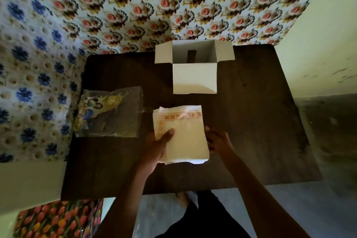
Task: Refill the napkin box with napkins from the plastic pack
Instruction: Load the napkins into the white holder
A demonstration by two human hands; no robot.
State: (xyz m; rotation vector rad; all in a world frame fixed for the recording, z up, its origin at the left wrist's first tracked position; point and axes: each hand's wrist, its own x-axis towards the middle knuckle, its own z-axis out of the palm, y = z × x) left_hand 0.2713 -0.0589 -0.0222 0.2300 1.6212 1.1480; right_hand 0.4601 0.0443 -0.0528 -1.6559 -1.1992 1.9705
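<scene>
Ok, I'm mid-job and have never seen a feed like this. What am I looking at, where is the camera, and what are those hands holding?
There is no machine here: this is a person working with two bare hands. The single picture comes from a wide-angle camera worn on the person's head, looking forward and down, so the arms enter from the bottom edge.

On the dark table stands a white cardboard napkin box, at the far side, flaps open; no napkins show inside it. To the left lies the plastic pack, crumpled and apparently flat.

Nearest the person is a stack of napkins, pale with an orange patterned border. The left hand grips its left edge, thumb on top. The right hand is at its right edge, apparently steadying or holding it. Whether the stack rests on the table or is lifted, I cannot tell.
</scene>
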